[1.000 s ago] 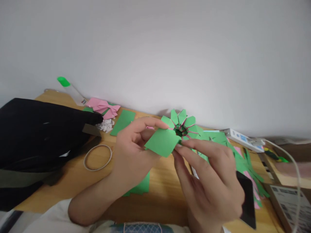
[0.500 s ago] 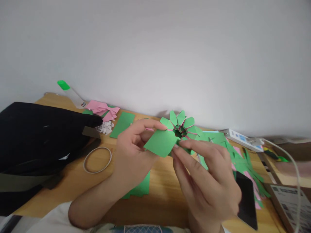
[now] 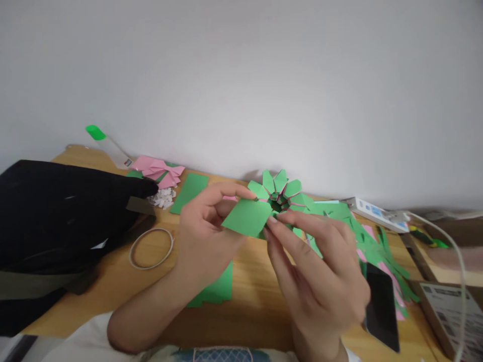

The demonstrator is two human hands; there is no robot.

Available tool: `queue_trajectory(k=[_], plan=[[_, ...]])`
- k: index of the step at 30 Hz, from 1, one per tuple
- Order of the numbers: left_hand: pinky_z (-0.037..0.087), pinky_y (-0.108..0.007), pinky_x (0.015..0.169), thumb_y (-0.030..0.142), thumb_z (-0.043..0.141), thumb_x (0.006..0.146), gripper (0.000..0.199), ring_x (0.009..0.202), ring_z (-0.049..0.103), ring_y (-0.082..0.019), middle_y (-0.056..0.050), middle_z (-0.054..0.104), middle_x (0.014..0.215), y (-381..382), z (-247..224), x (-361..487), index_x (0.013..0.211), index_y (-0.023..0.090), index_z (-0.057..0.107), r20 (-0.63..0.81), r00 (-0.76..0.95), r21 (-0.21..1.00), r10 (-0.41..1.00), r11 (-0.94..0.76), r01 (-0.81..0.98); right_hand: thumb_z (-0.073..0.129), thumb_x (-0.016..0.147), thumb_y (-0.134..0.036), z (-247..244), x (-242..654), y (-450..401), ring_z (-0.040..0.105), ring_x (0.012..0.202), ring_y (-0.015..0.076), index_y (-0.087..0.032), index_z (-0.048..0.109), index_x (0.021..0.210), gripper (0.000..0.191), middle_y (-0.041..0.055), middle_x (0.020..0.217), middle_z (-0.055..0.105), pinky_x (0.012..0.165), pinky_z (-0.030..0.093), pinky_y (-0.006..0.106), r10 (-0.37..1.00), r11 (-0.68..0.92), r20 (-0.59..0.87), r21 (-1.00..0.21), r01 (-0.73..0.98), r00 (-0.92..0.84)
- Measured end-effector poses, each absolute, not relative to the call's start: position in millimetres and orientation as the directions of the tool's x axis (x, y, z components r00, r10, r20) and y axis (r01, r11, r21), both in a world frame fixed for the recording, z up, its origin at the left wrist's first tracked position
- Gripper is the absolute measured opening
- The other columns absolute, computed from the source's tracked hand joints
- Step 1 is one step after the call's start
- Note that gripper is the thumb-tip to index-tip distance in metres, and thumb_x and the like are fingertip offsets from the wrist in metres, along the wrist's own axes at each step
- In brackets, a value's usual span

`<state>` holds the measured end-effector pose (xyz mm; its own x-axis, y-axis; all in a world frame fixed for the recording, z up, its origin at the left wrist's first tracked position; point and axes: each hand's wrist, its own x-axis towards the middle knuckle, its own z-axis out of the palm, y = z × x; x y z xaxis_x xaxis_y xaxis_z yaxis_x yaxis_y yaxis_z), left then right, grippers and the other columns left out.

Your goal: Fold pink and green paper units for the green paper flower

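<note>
My left hand [image 3: 209, 229] is closed around the near-left side of a green and pink folded-paper flower [image 3: 292, 189], its index finger bent over the top edge. Flat petals spread out round an open, ring-like centre. The nearest petal, a wide green paper flap [image 3: 247, 217], faces me between the two hands. My right hand [image 3: 320, 271] pinches the flower at that flap's right corner with thumb and fingertips. The paper between those fingertips is mostly hidden. Beneath my left wrist lie green paper sheets [image 3: 222, 286] on the wooden table.
Left of my hands are a roll of tape [image 3: 151, 249], a black cloth item [image 3: 68, 211], pink folded papers [image 3: 160, 170] and white scraps [image 3: 164, 197]. To the right are green paper strips [image 3: 377, 246], a phone [image 3: 381, 306] and a power strip [image 3: 377, 213]. A wall [image 3: 241, 90] stands behind.
The near green flap has tilted and looks flatter, its lower corner raised. My right fingers have shifted slightly left along its edge. Both hands keep their hold on the flower.
</note>
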<state>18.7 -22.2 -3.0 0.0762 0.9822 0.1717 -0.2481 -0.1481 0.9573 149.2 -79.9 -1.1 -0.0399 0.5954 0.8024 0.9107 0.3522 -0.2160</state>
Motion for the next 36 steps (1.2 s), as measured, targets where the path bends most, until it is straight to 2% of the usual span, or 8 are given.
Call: queue_trajectory(k=[4, 9, 14, 23, 31, 36], plan=[[0.057, -0.017, 0.06, 0.006, 0.071, 0.078, 0.026, 0.072, 0.072, -0.011, 0.008, 0.075, 0.077, -21.4, -3.3, 16.4, 0.09, 0.029, 0.071, 0.197, 0.09, 0.965, 0.976, -0.176, -0.196, 0.07, 0.082, -0.008, -2.3, 150.6, -78.8, 0.066, 0.084, 0.0214, -0.02, 0.071, 0.093, 0.016, 0.0053, 0.094, 0.073, 0.073, 0.05, 0.04, 0.57, 0.351, 0.821, -0.201, 0.914, -0.038], [0.058, -0.021, 0.055, 0.013, 0.078, 0.075, 0.021, 0.069, 0.073, -0.014, 0.006, 0.076, 0.079, -21.5, -6.1, 19.6, 0.087, 0.028, 0.072, 0.205, 0.048, 0.958, 0.978, -0.19, -0.214, 0.069, 0.084, -0.01, -2.5, 150.9, -77.5, 0.066, 0.087, 0.0219, -0.021, 0.071, 0.102, 0.022, 0.0057, 0.097, 0.072, 0.074, 0.049, 0.04, 0.594, 0.342, 0.802, -0.183, 0.922, -0.061], [0.057, -0.024, 0.052, 0.012, 0.08, 0.072, 0.023, 0.068, 0.074, -0.017, 0.003, 0.077, 0.08, -21.7, -8.9, 21.2, 0.085, 0.029, 0.072, 0.196, 0.023, 0.959, 0.98, -0.187, -0.21, 0.07, 0.083, -0.009, -2.0, 149.7, -76.5, 0.066, 0.083, 0.0203, -0.021, 0.073, 0.097, 0.019, 0.0046, 0.093, 0.072, 0.072, 0.048, 0.038, 0.56, 0.348, 0.827, -0.174, 0.921, -0.055], [0.05, -0.021, 0.044, 0.012, 0.08, 0.07, 0.022, 0.058, 0.07, -0.016, 0.004, 0.073, 0.065, -20.8, -7.3, 20.0, 0.083, 0.028, 0.071, 0.186, 0.035, 0.963, 0.982, -0.175, -0.206, 0.072, 0.082, -0.008, 0.3, 146.9, -75.9, 0.066, 0.079, 0.0188, -0.021, 0.072, 0.089, 0.016, 0.0025, 0.088, 0.073, 0.071, 0.049, 0.038, 0.527, 0.346, 0.849, -0.178, 0.921, -0.034], [0.054, -0.022, 0.047, 0.014, 0.081, 0.071, 0.022, 0.061, 0.071, -0.016, 0.004, 0.075, 0.072, -21.2, -9.3, 20.6, 0.084, 0.029, 0.072, 0.197, 0.027, 0.959, 0.98, -0.187, -0.214, 0.071, 0.082, -0.008, -0.9, 148.7, -76.0, 0.066, 0.079, 0.0198, -0.021, 0.073, 0.096, 0.02, 0.0039, 0.09, 0.072, 0.07, 0.05, 0.038, 0.526, 0.36, 0.849, -0.169, 0.917, -0.05], [0.056, -0.022, 0.05, 0.014, 0.081, 0.071, 0.022, 0.064, 0.073, -0.016, 0.004, 0.076, 0.074, -21.8, -8.8, 20.3, 0.085, 0.028, 0.072, 0.195, 0.031, 0.956, 0.98, -0.183, -0.229, 0.071, 0.082, -0.008, -0.7, 146.9, -74.9, 0.067, 0.078, 0.0182, -0.021, 0.073, 0.089, 0.015, 0.0019, 0.087, 0.073, 0.069, 0.049, 0.038, 0.519, 0.342, 0.855, -0.183, 0.922, -0.023]])
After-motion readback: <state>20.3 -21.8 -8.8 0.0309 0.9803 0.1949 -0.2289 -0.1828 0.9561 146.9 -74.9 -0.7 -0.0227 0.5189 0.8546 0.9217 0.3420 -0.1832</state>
